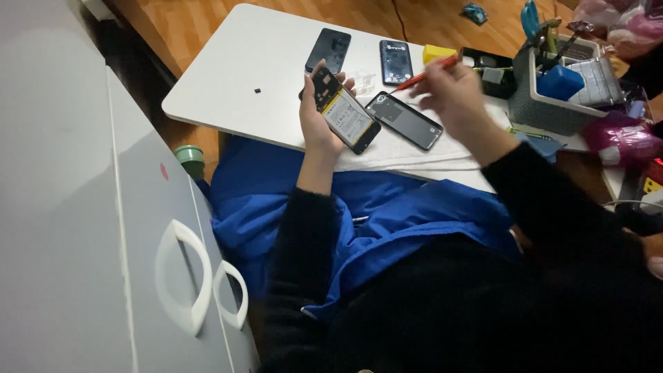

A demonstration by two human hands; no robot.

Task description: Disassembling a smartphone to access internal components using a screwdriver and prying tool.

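Over the white table, the left hand is wrapped around an opened phone, back cover off, battery w/ pale label showing. Right hand is closed on a red screwdriver, tip aimed toward the phone but apart from it. Judging by this, disassembly is partway: cover removed, battery not yet out. A back cover lies just beside; two more phones farther back. Yellow block and grey tool basket sit at right.
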